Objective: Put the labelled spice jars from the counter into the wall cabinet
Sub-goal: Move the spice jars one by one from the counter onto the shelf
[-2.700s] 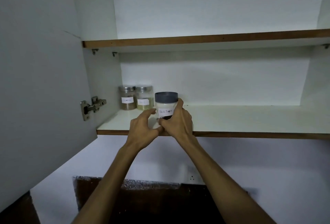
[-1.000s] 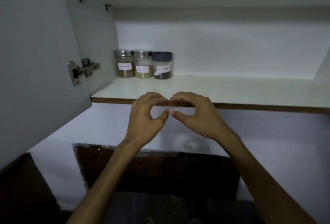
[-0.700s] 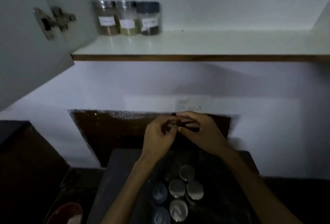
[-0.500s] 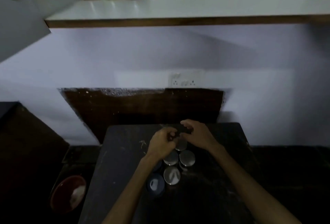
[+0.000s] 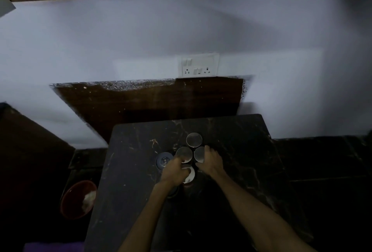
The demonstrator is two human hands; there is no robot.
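Clustered round steel-lidded spice jars on dark marble worktop, beside a blue-lidded jar. Left hand curled over nearest steel-lidded jar; grip unclear. Right hand relaxed, fingers touching the right jar. Red bowl lower left.

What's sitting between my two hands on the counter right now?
In the head view, a silver-lidded jar sits between the left hand and the right hand; the left fingers lie over its lid.

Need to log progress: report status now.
Left hand and right hand down on the spice jars, grip unclear. Jars clustered on the dark counter. Nothing blocking.
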